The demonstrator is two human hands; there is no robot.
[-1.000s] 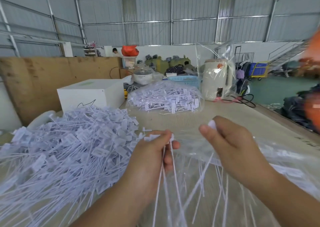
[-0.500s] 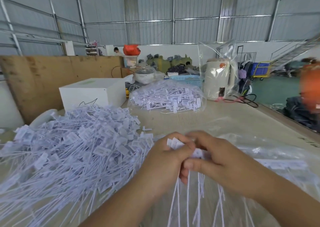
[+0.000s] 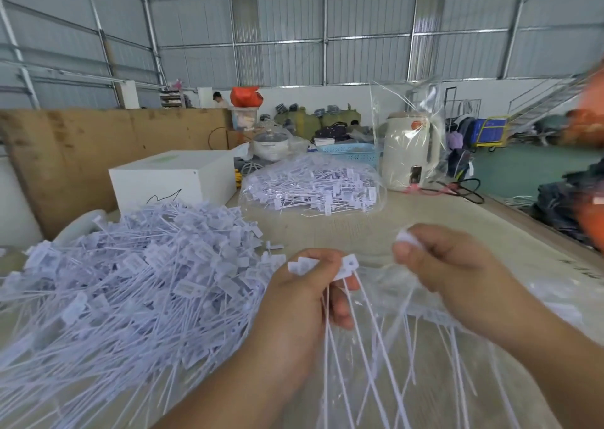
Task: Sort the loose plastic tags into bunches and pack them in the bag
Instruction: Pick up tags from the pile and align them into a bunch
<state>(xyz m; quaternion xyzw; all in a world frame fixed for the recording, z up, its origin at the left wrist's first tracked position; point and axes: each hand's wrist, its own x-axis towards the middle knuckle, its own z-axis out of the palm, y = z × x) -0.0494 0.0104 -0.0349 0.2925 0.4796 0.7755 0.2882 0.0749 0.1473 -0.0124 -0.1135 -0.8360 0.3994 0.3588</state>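
**Item: tag bunching, mid-gather, one tag on its way to the bunch**

**Left hand** [image 3: 304, 301]: fingers curled round a small bunch of white plastic tags with flat rectangular heads and long thin tails [image 3: 343, 298]. The heads stand just above the thumb and forefinger; the tails hang down toward the near edge, splayed apart.

**Right hand** [image 3: 447, 271]: thumb and forefinger pinch a single white plastic tag head [image 3: 407, 237], held a little right of and apart from the bunch. Its tail is hard to follow against the plastic below.

**Stock:** a large loose heap of the same white tags [image 3: 130, 285] lies on the left of the pale bench [image 3: 457, 219], touching the left wrist area. A clear plastic bag, spread flat [image 3: 490, 314], lies beneath and to the right of both hands, and some tags seem already in it. A second clear bag, filled with tags [image 3: 310, 186], sits farther back at centre.

**Handling notes (judgement):**
- Bring the single tag in head-first and level its head with those already held, so that the bunch packs square.
- Slacken the left grip only enough to admit the new tail; too much and the splayed tails will slip out.
- Comb the tails parallel before adding more, since crossed tails will snag in the bag.
- Keep the hands over the flat bag, so that a dropped tag does not return to the unsorted heap.

**Other:** white box [image 3: 170, 180], far left.
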